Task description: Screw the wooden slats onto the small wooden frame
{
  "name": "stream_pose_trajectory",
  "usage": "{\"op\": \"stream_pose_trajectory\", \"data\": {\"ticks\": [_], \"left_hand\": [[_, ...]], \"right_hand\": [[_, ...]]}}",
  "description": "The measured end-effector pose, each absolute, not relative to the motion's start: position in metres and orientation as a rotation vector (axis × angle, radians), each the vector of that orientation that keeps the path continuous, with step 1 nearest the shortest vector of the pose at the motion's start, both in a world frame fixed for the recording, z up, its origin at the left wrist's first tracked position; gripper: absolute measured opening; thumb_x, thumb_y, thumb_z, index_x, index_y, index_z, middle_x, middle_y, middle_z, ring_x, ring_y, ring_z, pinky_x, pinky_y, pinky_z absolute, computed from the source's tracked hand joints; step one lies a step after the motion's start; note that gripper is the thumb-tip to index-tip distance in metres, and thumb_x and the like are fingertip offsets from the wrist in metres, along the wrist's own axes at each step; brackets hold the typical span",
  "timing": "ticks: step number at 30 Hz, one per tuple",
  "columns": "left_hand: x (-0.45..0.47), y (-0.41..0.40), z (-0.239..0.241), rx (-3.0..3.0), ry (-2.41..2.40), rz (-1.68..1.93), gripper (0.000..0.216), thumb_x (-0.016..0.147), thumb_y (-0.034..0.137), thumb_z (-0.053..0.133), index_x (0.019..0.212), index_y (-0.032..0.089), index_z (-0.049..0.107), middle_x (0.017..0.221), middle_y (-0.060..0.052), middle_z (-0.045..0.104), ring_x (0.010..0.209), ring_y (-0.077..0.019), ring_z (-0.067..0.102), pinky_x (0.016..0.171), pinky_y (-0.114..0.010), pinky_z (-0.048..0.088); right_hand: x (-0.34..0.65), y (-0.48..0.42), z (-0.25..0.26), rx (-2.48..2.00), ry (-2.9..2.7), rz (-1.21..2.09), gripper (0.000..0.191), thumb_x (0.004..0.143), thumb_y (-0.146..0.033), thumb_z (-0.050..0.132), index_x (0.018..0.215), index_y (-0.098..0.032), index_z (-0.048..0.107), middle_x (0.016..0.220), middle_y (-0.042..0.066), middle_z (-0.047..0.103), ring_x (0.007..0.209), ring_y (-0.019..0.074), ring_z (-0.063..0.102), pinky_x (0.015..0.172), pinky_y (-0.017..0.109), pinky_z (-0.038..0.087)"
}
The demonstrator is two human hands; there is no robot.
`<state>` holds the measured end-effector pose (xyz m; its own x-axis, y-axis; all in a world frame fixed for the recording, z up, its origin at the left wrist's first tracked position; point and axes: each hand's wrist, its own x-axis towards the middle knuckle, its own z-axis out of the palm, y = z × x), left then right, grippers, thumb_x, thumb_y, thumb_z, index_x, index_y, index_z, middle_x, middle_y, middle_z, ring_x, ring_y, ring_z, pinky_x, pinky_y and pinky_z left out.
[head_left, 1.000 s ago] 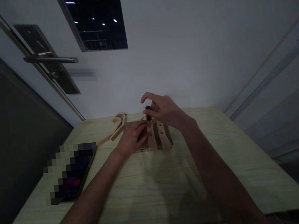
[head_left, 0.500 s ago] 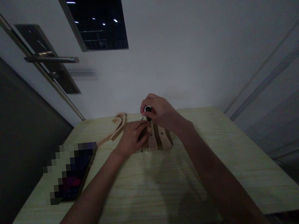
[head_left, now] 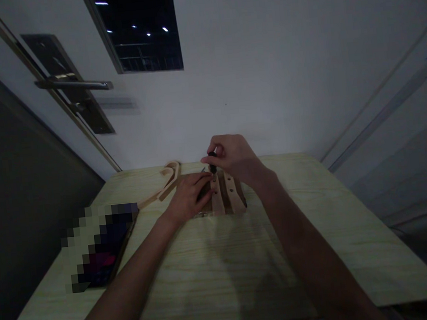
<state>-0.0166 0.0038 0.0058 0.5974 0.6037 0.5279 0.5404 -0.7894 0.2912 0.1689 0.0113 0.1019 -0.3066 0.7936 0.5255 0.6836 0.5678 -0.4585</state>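
A small slatted wooden piece (head_left: 229,196) lies at the far middle of the pale wooden table (head_left: 224,269). My left hand (head_left: 188,195) rests flat on its left side, fingers stretched toward the slats. My right hand (head_left: 232,159) is closed around the dark handle of a small screwdriver (head_left: 212,163), which stands upright with its tip down on a slat. The tip itself is hard to make out in the dim light.
Two curved wooden strips (head_left: 165,183) lie left of the slatted piece. A dark, partly blurred flat object (head_left: 101,246) sits at the table's left. A door with a metal handle (head_left: 74,85) and a white wall stand behind.
My right hand's fingers, spread above the screwdriver a second ago, have closed around its handle and shifted grip. My left hand has stayed in place.
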Motion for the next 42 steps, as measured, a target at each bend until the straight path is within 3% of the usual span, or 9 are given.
{"op": "stream_pose_trajectory", "data": {"ticks": [4, 10, 16, 22, 26, 33, 37, 40, 42], "left_hand": [[-0.016, 0.005, 0.005, 2.717, 0.966, 0.948, 0.034, 0.096, 0.03, 0.052, 0.126, 0.015, 0.06, 0.13, -0.015, 0.063, 0.121, -0.0299, 0.059, 0.102, -0.05, 0.049], [-0.016, 0.004, 0.007, 2.718, 0.974, 0.947, 0.033, 0.096, 0.03, 0.053, 0.125, 0.017, 0.061, 0.129, -0.014, 0.064, 0.119, -0.0293, 0.06, 0.102, -0.049, 0.049], [-0.016, 0.004, 0.007, 2.718, 0.977, 0.943, 0.033, 0.095, 0.03, 0.053, 0.125, 0.018, 0.061, 0.126, -0.014, 0.064, 0.118, -0.0289, 0.061, 0.101, -0.049, 0.05], [-0.016, 0.004, 0.006, 2.711, 0.984, 0.928, 0.033, 0.096, 0.029, 0.052, 0.125, 0.017, 0.06, 0.129, -0.014, 0.063, 0.12, -0.0288, 0.06, 0.102, -0.049, 0.049], [-0.017, 0.004, 0.005, 2.713, 0.991, 0.927, 0.033, 0.096, 0.03, 0.052, 0.126, 0.018, 0.06, 0.13, -0.013, 0.063, 0.121, -0.0283, 0.059, 0.104, -0.048, 0.048], [-0.016, 0.004, 0.008, 2.727, 0.989, 0.94, 0.032, 0.097, 0.033, 0.05, 0.121, 0.016, 0.062, 0.124, -0.015, 0.065, 0.117, -0.0295, 0.061, 0.1, -0.048, 0.05], [-0.015, 0.004, 0.008, 2.723, 0.987, 0.947, 0.032, 0.096, 0.033, 0.05, 0.121, 0.016, 0.062, 0.125, -0.015, 0.065, 0.117, -0.0302, 0.061, 0.099, -0.049, 0.051], [-0.015, 0.004, 0.008, 2.721, 0.974, 0.94, 0.033, 0.096, 0.031, 0.05, 0.123, 0.017, 0.062, 0.127, -0.016, 0.064, 0.118, -0.0307, 0.061, 0.099, -0.051, 0.05], [-0.015, 0.003, 0.008, 2.719, 0.968, 0.94, 0.033, 0.096, 0.031, 0.05, 0.123, 0.017, 0.062, 0.126, -0.015, 0.064, 0.118, -0.0305, 0.061, 0.099, -0.051, 0.05]], "right_hand": [[0.166, 0.018, 0.096, -1.191, -2.021, 0.112, 0.024, 0.083, -0.032, 0.074, 0.075, -0.018, 0.057, 0.077, 0.001, 0.06, 0.069, 0.0128, 0.05, 0.069, 0.028, 0.037], [0.17, 0.012, 0.104, -1.066, -2.132, 0.343, 0.004, 0.085, -0.016, 0.064, 0.082, -0.017, 0.067, 0.083, 0.002, 0.067, 0.076, 0.0131, 0.057, 0.073, 0.027, 0.042], [0.179, 0.004, 0.112, -1.064, -2.221, 0.479, 0.035, 0.084, -0.006, 0.053, 0.111, -0.017, 0.073, 0.094, 0.005, 0.073, 0.078, 0.0133, 0.061, 0.074, 0.027, 0.044], [0.175, 0.004, 0.111, -1.212, -2.128, 0.346, 0.007, 0.081, -0.022, 0.068, 0.086, -0.018, 0.07, 0.072, -0.001, 0.064, 0.066, 0.0118, 0.053, 0.067, 0.026, 0.038], [0.167, 0.007, 0.104, -1.281, -2.063, 0.169, 0.015, 0.081, -0.03, 0.069, 0.076, -0.018, 0.061, 0.072, -0.001, 0.059, 0.068, 0.0129, 0.049, 0.068, 0.027, 0.034], [0.156, 0.008, 0.099, -1.18, -2.093, 0.228, 0.004, 0.083, -0.017, 0.064, 0.087, -0.017, 0.063, 0.081, 0.002, 0.064, 0.071, 0.0131, 0.051, 0.071, 0.027, 0.037], [0.157, 0.006, 0.101, -1.129, -2.117, 0.349, 0.013, 0.083, -0.012, 0.058, 0.089, -0.015, 0.068, 0.089, 0.005, 0.07, 0.078, 0.0137, 0.058, 0.074, 0.027, 0.042], [0.164, 0.003, 0.105, -1.114, -2.142, 0.387, 0.032, 0.084, -0.008, 0.049, 0.106, -0.016, 0.07, 0.102, 0.007, 0.072, 0.083, 0.0139, 0.061, 0.078, 0.029, 0.045], [0.168, 0.001, 0.108, -1.125, -2.197, 0.435, 0.038, 0.084, -0.006, 0.046, 0.111, -0.017, 0.07, 0.099, 0.006, 0.073, 0.08, 0.0134, 0.061, 0.077, 0.029, 0.046]]}}
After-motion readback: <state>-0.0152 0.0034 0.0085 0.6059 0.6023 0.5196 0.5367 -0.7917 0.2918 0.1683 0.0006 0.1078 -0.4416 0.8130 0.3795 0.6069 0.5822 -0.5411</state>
